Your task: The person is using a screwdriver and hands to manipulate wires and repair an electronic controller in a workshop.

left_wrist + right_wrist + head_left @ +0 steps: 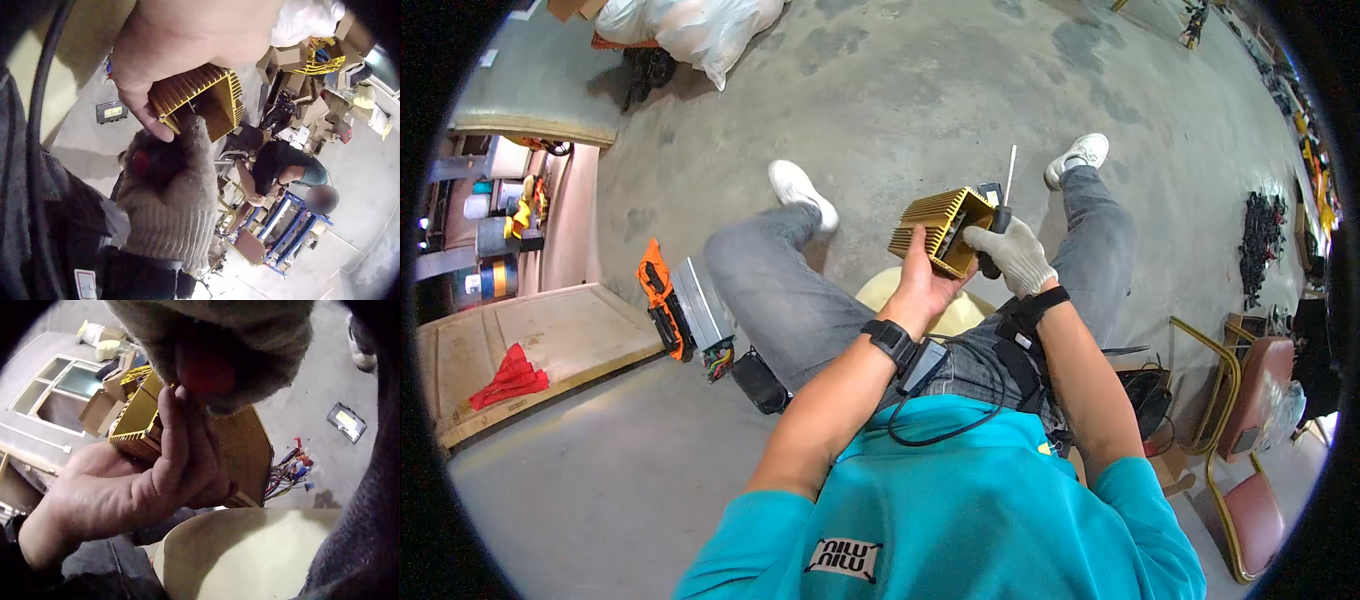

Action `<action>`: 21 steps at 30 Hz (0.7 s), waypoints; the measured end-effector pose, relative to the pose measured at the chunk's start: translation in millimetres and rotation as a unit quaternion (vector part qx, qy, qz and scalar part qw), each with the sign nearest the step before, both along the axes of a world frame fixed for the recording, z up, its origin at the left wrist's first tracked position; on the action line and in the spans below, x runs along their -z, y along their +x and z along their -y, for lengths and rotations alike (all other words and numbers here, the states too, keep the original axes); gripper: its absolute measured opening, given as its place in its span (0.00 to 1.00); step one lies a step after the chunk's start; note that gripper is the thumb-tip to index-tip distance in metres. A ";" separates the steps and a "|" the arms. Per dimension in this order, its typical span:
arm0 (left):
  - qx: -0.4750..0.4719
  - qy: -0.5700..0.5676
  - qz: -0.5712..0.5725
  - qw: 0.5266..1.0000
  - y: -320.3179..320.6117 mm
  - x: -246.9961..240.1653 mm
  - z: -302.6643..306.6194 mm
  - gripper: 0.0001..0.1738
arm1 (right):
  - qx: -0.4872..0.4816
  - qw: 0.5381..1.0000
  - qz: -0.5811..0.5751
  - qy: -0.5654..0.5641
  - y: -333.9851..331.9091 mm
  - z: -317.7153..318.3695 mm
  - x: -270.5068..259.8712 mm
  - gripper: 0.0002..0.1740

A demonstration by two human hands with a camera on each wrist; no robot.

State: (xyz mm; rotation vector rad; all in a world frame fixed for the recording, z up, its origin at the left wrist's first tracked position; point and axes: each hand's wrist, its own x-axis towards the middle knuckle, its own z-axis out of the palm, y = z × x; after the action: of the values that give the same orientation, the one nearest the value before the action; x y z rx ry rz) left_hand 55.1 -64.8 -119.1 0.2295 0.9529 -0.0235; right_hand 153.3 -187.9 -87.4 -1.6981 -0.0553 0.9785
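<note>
A gold finned metal housing point(938, 215) with an open end is in my bare left hand point(928, 282), thumb along one side and fingers underneath. My right hand point(1018, 258), in a pale knitted glove, grips a screwdriver point(1001, 222) by its dark handle, the shaft pointing up and away. The gloved thumb reaches to the housing's open end, also visible in the left wrist view, where the inside of the housing point(219, 115) is partly in shadow. Bundled wires with coloured connectors point(295, 467) show at the housing's far end in the right wrist view.
A pale yellow stool point(250, 556) stands below the hands, between the legs. On the floor lies a dark flat box with a yellow label point(347, 422). Left of the legs are a silver case point(703, 300) and an orange item point(658, 290). Chairs point(1262, 395) stand at right.
</note>
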 end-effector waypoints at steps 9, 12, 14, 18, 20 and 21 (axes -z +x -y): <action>0.040 -0.097 0.019 0.994 7.9 56.9 -21.4 0.35 | -0.025 0.993 0.003 -0.114 30.8 -27.9 41.6 0.15; 0.041 -0.098 -0.014 0.994 12.8 71.4 -32.6 0.32 | -0.051 0.985 0.077 -0.146 32.9 -50.2 61.9 0.17; 0.045 -0.085 -0.039 0.995 11.9 83.5 -40.7 0.29 | -0.070 0.983 0.084 -0.146 35.0 -60.2 94.3 0.18; 0.029 -0.101 -0.090 0.990 14.3 96.0 -47.8 0.34 | -0.106 0.962 0.147 -0.203 39.3 -75.8 128.7 0.19; 0.052 -0.082 -0.113 0.989 15.6 101.0 -55.4 0.35 | -0.103 0.959 0.175 -0.198 35.7 -83.3 139.1 0.19; 0.075 -0.061 -0.133 0.986 16.3 102.4 -58.9 0.36 | -0.099 0.955 0.206 -0.191 33.9 -85.9 143.3 0.18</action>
State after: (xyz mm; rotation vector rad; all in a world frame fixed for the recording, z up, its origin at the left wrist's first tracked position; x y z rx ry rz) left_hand 71.4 -6.0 -221.5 0.1861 1.1934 -0.2558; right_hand 187.2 -102.0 -230.7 -2.2714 -0.3347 0.7974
